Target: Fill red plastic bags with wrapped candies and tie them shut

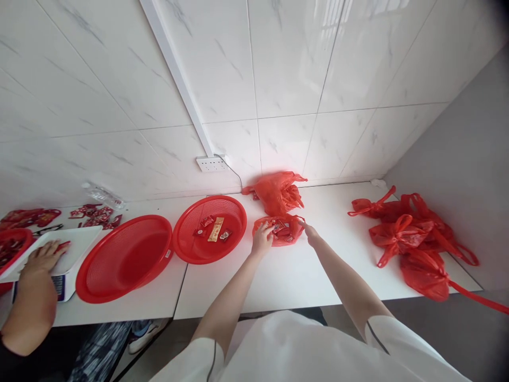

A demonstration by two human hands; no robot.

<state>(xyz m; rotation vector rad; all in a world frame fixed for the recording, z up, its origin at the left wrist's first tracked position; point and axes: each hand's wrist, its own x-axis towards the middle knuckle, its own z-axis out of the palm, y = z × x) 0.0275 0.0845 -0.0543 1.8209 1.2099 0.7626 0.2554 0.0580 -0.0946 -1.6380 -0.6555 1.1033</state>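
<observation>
A red plastic bag (284, 240) lies on the white table in front of me, its mouth open and small red wrapped packets (281, 228) inside. At its left rim, my left hand (262, 239) has its fingers bent over the edge, gripping the plastic. My right hand (311, 233) pinches the bag's right upper edge. Just left of the bag stands a shallow red basket (185, 249) holding a few red packets and a long yellow packet (215, 229). Behind the bag sits a heap of red plastic bags (276, 192) against the wall.
Several tied red bags (421, 233) lie at the right end of the table. To the left are an empty red basket (123, 260) and a white scale (73, 265), with a co-worker's hand (45, 257) over it. A clear bottle (103, 195) and red packets (97, 215) lie behind.
</observation>
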